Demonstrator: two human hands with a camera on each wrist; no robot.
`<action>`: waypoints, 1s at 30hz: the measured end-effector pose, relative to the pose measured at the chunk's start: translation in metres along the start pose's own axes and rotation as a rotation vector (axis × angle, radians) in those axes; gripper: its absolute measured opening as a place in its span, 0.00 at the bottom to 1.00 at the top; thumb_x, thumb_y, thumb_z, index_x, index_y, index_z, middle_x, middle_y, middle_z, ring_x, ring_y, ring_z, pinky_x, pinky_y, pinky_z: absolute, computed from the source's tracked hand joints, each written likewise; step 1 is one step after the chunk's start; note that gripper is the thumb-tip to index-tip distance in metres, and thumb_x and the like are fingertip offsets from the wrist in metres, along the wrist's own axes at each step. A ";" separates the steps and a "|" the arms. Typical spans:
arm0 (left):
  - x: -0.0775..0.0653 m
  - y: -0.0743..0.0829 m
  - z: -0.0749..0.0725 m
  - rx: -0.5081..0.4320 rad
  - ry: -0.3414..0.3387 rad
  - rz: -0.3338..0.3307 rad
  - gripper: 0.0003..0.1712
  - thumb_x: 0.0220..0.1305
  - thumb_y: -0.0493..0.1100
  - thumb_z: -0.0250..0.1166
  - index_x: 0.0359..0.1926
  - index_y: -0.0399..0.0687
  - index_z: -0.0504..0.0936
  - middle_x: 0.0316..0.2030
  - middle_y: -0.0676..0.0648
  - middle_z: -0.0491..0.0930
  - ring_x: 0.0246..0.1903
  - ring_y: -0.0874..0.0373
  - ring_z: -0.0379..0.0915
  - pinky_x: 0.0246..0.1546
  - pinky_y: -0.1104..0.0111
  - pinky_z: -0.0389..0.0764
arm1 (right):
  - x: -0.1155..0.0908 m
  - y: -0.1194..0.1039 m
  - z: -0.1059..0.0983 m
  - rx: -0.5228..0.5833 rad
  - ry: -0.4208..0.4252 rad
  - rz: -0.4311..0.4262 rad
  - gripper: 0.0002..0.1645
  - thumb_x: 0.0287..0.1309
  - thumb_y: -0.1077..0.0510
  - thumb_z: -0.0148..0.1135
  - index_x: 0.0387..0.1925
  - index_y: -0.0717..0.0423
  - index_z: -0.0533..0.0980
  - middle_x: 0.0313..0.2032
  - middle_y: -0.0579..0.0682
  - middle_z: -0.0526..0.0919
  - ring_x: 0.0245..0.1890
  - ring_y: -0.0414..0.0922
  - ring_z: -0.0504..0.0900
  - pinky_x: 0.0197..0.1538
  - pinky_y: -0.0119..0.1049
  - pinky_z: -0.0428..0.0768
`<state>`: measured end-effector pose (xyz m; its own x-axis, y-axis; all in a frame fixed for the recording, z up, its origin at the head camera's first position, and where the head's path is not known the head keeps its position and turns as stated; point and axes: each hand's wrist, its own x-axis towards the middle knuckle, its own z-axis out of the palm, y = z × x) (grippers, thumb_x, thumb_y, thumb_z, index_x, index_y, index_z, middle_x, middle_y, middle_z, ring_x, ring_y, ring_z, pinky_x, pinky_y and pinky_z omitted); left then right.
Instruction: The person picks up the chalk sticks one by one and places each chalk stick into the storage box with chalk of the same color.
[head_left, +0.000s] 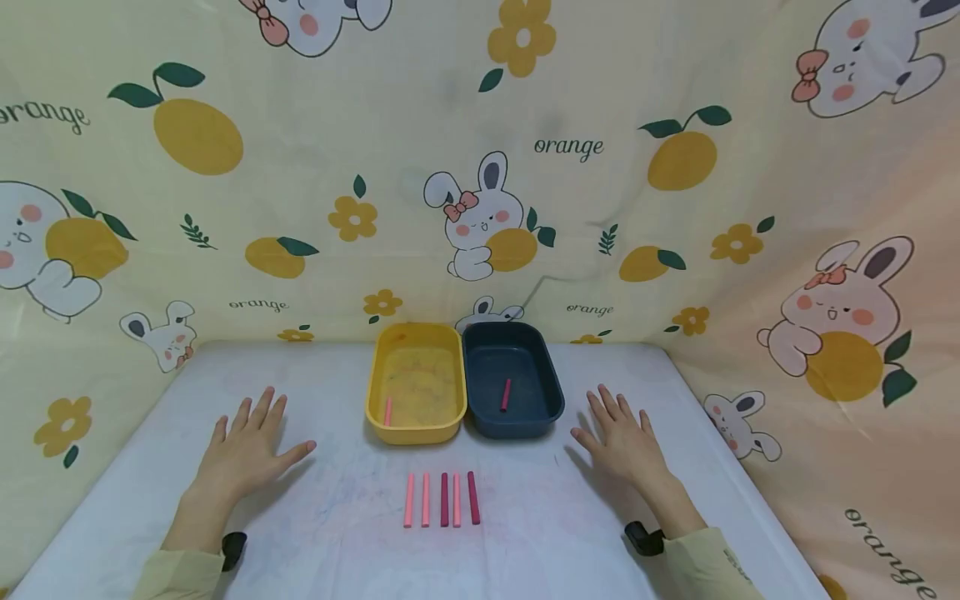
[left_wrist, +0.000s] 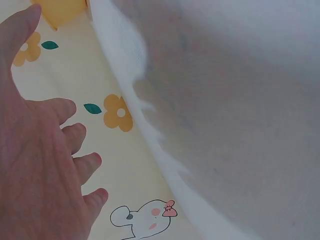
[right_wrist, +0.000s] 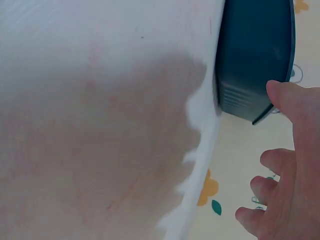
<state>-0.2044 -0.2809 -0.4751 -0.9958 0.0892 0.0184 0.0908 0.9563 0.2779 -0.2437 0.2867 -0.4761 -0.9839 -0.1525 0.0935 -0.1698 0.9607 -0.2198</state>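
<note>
My left hand point(head_left: 244, 457) is spread flat over the left side of the table, fingers straight and holding nothing. On the right side, my right hand point(head_left: 622, 437) is spread the same way, nearest the dark blue bin point(head_left: 514, 427). Between the hands lies a row of chalk-like sticks: three light ones, such as the pink stick point(head_left: 408, 500), and two deep ones, such as the dark red stick point(head_left: 473, 498). Behind the row stands the yellow bin point(head_left: 417, 435), with a pink stick point(head_left: 387, 412) inside. One dark red stick point(head_left: 506, 396) is in the blue bin.
The two bins stand side by side at the back edge of the white table point(head_left: 315, 550). Faint coloured smudges mark its surface. Behind it hangs a cream cloth point(head_left: 450, 108) printed with rabbits, flowers and oranges.
</note>
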 end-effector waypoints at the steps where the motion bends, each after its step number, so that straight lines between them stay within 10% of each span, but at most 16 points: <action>1: -0.001 0.000 0.000 0.001 0.003 0.001 0.63 0.67 0.78 0.55 0.79 0.29 0.52 0.80 0.27 0.43 0.75 0.21 0.37 0.69 0.24 0.39 | 0.000 0.000 0.000 0.001 0.001 -0.001 0.49 0.72 0.35 0.58 0.80 0.58 0.58 0.81 0.63 0.52 0.78 0.70 0.51 0.74 0.76 0.45; 30: 0.002 0.037 -0.022 -0.005 0.074 0.078 0.63 0.68 0.78 0.54 0.81 0.33 0.50 0.82 0.33 0.41 0.78 0.27 0.37 0.74 0.30 0.39 | -0.007 -0.029 -0.011 0.166 0.203 -0.143 0.47 0.73 0.40 0.61 0.80 0.61 0.57 0.79 0.61 0.58 0.76 0.64 0.61 0.73 0.67 0.62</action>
<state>-0.2028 -0.2513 -0.4439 -0.9835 0.1428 0.1108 0.1686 0.9457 0.2780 -0.2315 0.2627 -0.4597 -0.9209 -0.2178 0.3234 -0.3290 0.8792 -0.3447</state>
